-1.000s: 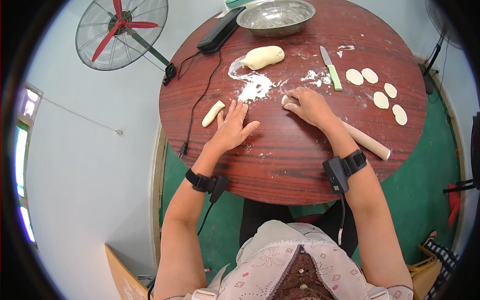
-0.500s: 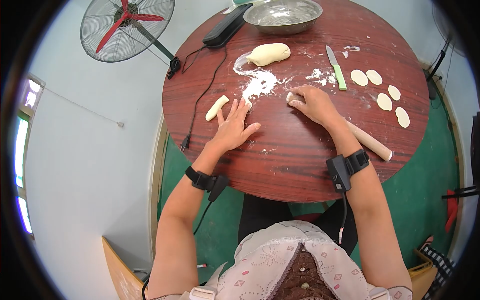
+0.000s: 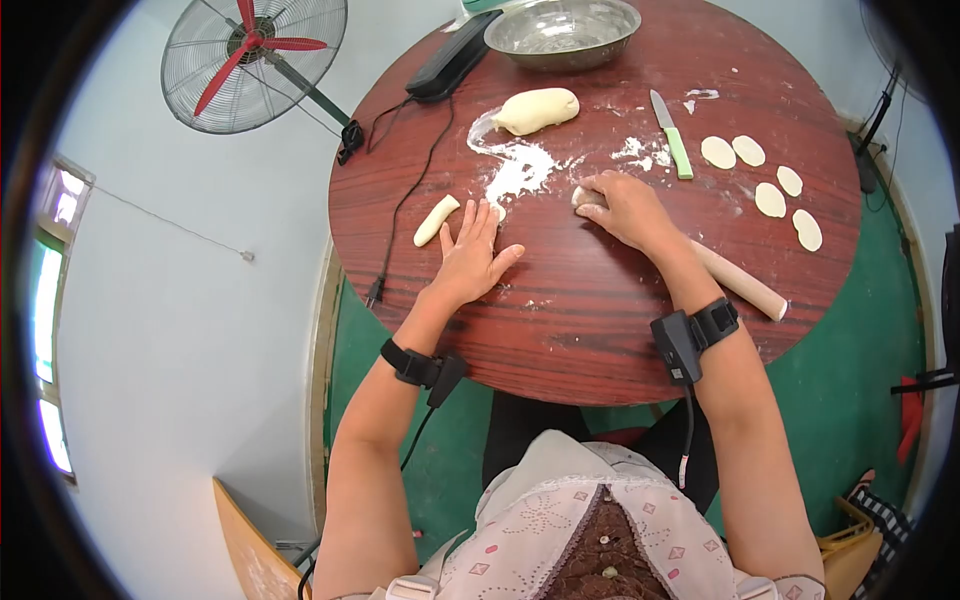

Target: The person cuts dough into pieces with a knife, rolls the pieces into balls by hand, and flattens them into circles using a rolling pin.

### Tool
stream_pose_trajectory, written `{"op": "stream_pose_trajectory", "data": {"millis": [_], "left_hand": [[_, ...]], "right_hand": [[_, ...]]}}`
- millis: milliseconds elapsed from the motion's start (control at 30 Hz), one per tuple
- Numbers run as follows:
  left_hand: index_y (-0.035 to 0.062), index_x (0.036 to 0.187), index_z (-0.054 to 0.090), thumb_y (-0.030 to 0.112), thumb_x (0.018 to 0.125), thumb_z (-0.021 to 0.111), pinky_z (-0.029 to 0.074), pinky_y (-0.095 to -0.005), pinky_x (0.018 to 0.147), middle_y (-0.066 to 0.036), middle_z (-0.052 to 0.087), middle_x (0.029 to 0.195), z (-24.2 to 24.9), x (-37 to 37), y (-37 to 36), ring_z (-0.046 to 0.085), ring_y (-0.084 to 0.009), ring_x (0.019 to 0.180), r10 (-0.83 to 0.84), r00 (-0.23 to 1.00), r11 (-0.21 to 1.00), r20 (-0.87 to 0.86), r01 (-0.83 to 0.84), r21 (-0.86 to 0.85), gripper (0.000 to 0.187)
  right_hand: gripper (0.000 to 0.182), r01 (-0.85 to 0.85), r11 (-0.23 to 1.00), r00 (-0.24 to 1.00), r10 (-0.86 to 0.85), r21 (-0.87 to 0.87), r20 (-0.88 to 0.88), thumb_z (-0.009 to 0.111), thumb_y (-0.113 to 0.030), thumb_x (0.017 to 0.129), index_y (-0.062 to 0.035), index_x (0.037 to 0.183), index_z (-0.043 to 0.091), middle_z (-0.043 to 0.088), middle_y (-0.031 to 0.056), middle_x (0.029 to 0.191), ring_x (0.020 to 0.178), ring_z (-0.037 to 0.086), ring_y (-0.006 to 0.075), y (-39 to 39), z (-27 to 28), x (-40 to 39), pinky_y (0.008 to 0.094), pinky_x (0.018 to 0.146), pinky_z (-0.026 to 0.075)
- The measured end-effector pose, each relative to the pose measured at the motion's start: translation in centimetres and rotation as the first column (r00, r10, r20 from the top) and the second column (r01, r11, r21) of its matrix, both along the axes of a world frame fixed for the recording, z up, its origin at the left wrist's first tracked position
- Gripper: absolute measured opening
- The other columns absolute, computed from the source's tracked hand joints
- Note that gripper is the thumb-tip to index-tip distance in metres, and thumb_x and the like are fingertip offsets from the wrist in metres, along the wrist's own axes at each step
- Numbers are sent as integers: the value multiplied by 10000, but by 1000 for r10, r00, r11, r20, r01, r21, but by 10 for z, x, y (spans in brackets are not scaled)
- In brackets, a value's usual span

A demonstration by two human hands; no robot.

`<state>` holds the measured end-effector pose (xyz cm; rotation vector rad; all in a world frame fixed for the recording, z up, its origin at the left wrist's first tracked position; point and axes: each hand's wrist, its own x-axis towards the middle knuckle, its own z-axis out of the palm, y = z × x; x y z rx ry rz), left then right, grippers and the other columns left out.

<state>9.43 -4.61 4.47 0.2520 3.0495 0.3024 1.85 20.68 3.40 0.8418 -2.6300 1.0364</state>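
Slanting across the right half of the table [image 3: 600,330], the rolling pin [image 3: 745,282] has its long axis running from near right to far left. Its bare near end points toward the table's right near edge; the right hand [image 3: 622,210] and forearm hide much of its length. That hand is curled in a narrow hold around the pin's far-left end, whose pale tip shows beside the thumb.

The left hand [image 3: 470,257] lies palm down, fingers extended toward the far side and thumb spread right, with a small dough piece [image 3: 500,214] at its fingertips. Whether it touches that piece I cannot tell. Just left of this hand, a short dough roll [image 3: 436,221] slants from near left to far right.

Beyond the left hand is a patch of flour [image 3: 522,172], then a thick dough log [image 3: 540,110], its long axis mostly left to right. Far right of the right hand, the knife [image 3: 672,137] points its blade to the far side, slightly left. Five flat dough rounds [image 3: 770,199] lie right of it.
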Motion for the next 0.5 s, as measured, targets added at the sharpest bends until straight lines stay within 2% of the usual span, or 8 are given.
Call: {"op": "stream_pose_trajectory", "data": {"millis": [67,167,200,300,333,433,500], "left_hand": [[8,1432,325,431,950,440,25,-538,1122,-221,230,1523,-3,5,0,71,-357,1448,-11,999,997,-42,14,78,651],[-20,1392,377,447,941,469,39,-587,1113,-240,267,1501,-3,-6,-22,54,-365,1448,-91,996,980,-20,93,175,656],[-6,1329,468,371,942,496,126,-552,1116,-224,344,1467,-4,-8,-25,154,-380,1428,-78,993,982,-83,91,167,541],[0,1229,557,276,914,546,277,-494,1062,-203,500,1331,-11,-17,-26,371,-405,1307,11,926,964,-376,89,249,419],[-26,1100,629,172,883,584,401,-418,948,-208,611,1098,-3,-17,-16,524,-384,1120,85,910,962,-406,30,271,296],[-30,1055,646,185,860,611,434,-421,871,-191,628,970,-12,-28,-8,574,-355,970,115,912,983,-394,-47,177,292],[-35,1027,652,194,846,636,460,-398,826,-191,639,936,-14,-35,-4,601,-335,908,194,902,967,-386,-110,228,292]], "right_hand": [[310,-12,1000,999,11,26,44,673,-242,800,-36,1030,646,646,160,985,945,603,341,1,5,1,431,831,473],[311,-33,999,999,33,13,11,682,-236,793,-37,1029,641,643,161,987,953,600,339,0,2,2,428,833,473],[312,-22,1000,1000,22,6,-22,688,-230,790,-37,1029,638,643,160,995,959,597,340,0,2,4,428,840,471],[315,-13,1000,999,14,17,-51,686,-231,793,-39,1037,640,644,158,997,961,597,344,-1,2,4,429,847,470],[320,-10,1000,998,12,21,-58,687,-232,792,-41,1044,640,643,158,1000,963,596,344,-2,2,4,430,849,470],[335,2,999,997,2,48,-71,690,-236,789,-44,1059,641,645,158,1006,969,597,342,-2,0,5,431,854,469],[342,11,997,998,-6,74,-65,692,-237,787,-43,1064,645,648,161,1009,972,600,340,-3,0,5,430,855,471]]}}
